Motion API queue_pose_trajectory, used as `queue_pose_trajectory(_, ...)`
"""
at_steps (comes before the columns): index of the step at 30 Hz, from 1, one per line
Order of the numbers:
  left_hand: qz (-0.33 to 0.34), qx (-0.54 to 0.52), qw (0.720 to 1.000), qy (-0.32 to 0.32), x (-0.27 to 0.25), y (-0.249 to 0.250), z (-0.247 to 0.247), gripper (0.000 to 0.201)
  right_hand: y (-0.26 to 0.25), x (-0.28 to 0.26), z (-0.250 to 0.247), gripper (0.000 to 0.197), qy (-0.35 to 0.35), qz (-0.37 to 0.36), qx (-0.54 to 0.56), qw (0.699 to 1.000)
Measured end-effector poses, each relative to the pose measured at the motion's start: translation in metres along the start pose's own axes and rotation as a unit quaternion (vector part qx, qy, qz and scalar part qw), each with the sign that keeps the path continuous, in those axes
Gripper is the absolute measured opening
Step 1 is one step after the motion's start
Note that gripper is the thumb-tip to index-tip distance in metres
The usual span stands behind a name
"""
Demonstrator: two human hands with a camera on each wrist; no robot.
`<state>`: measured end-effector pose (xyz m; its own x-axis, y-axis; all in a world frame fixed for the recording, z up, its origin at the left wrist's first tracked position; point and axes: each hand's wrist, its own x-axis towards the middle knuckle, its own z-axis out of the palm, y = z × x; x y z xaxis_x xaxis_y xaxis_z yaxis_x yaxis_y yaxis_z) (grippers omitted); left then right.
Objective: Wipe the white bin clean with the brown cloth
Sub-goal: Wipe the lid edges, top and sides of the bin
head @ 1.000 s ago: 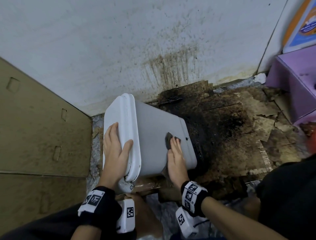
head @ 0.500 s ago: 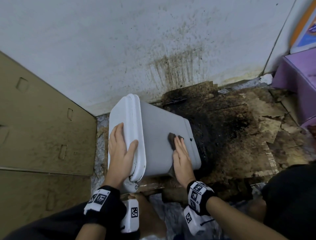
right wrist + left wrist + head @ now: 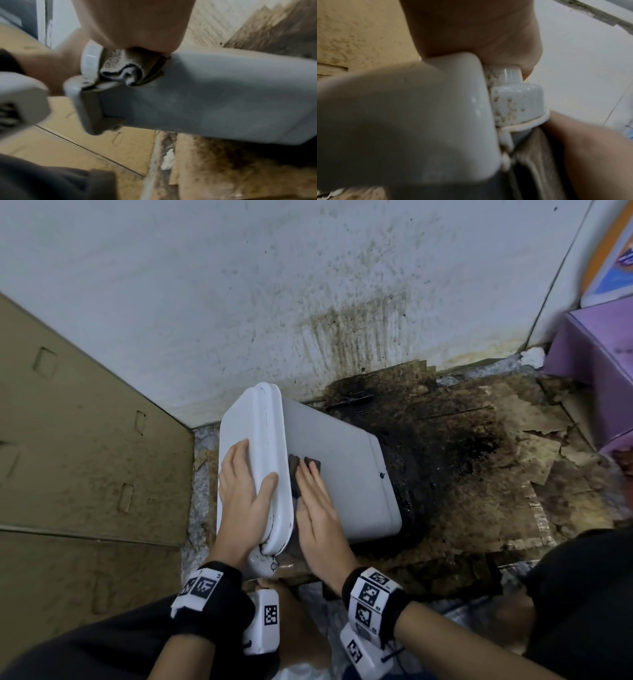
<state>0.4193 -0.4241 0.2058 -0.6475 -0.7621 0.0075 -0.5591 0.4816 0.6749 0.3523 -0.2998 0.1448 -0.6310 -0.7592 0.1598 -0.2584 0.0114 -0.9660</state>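
The white bin lies tipped on its side on the floor, its lid end toward the left and its base toward the wall stain. My left hand rests flat on the lid, thumb hooked over the lid's rim. Straight fingers of my right hand press the brown cloth against the bin's upper side, just right of the lid rim. In the right wrist view the cloth is bunched under the palm against the bin. The left wrist view shows the speckled lid hinge and the cloth.
Flattened cardboard covers the floor at left. Black grime and torn, stained cardboard spread under and right of the bin. A stained white wall stands behind. A purple box sits at the far right. My knees fill the bottom edge.
My right hand has slid the cloth leftward along the bin's side, from near the base end to right beside the lid rim. The left hand stays on the lid.
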Motion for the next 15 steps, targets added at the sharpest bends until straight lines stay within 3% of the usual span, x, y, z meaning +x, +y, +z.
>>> queue_pose_trajectory(4,0.006,0.0,1.0,0.002,-0.001,-0.002,-0.001,0.086,0.035,-0.001,-0.02,0.056,-0.027,-0.027,-0.038,0.999)
queue_pose_trajectory(8,0.002,-0.001,1.0,-0.003,-0.002,0.0,-0.002,0.088,0.058,-0.002,-0.026,0.054,0.009,0.059,-0.023,0.998)
queue_pose_trajectory(11,0.005,0.001,1.0,0.001,-0.001,0.001,0.0,0.088,0.049,-0.001,-0.018,0.054,0.026,0.083,-0.026,0.996)
queue_pose_trajectory(15,0.005,0.001,1.0,0.001,0.0,0.0,0.002,0.088,0.019,0.001,-0.007,0.055,0.003,0.025,-0.033,0.999)
